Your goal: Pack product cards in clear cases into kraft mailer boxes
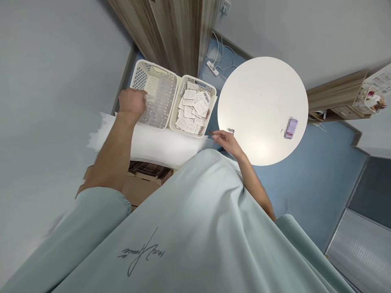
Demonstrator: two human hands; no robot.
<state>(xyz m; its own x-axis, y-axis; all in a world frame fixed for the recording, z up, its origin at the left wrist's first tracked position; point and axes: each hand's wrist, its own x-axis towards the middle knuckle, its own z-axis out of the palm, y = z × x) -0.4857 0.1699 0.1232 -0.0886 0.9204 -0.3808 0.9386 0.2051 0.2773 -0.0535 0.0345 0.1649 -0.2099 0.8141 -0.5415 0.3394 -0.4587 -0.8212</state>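
Observation:
My left hand point(132, 102) is closed at the left side of a white plastic basket point(138, 70), with its fingertips over a stack of clear plastic pieces point(160, 101). Whatever those fingers hold is too faint to make out. To the right stands a second white basket point(174, 109), with many small printed white cards point(190, 118) heaped inside. My right hand point(227, 142) hovers between this basket and a round white table, fingers loosely stretched out and apart. Nothing plainly shows in it.
The round white table point(262, 93) bears a purple item point(291, 127), blurred out, and a small printed label point(231, 130). White sheeting point(159, 142) lies in front of the baskets, above an open cardboard box point(140, 189). A power strip point(212, 68) with cables lies on the floor behind.

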